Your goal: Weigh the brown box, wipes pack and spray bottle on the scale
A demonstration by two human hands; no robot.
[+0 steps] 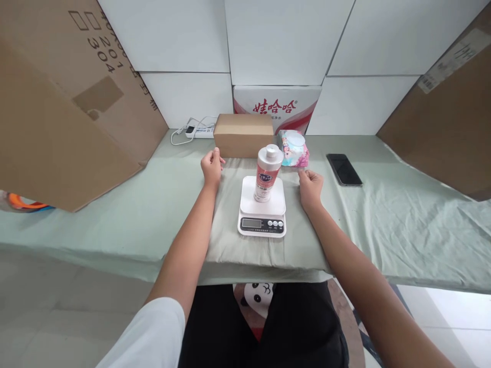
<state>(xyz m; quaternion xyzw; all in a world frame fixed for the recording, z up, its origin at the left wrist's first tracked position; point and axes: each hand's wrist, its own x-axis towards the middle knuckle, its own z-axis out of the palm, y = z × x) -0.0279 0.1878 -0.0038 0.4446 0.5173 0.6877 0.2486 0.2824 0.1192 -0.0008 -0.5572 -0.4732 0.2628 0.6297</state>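
A white kitchen scale (pixel 249 204) with a dark display and several buttons lies on the table in front of me. On its platform stands a pink and white bottle (pixel 267 171) with a white cap, upright and touched by neither hand. To the left of the scale, my left hand (pixel 212 164) rests loosely closed on the cloth, near the front of a small brown cardboard box (pixel 241 144). My right hand (pixel 311 186) lies to the right of the scale, curled into a fist, just below a wipes packet (pixel 294 151). I see nothing held in either hand.
Right of my right hand lies a black phone (pixel 344 169). A white power strip (pixel 201 132) with a cable sits behind at left. Big cardboard boxes stand at the left (pixel 69 112) and right (pixel 448 112). The green cloth (pixel 130 225) covers the table up to its front edge.
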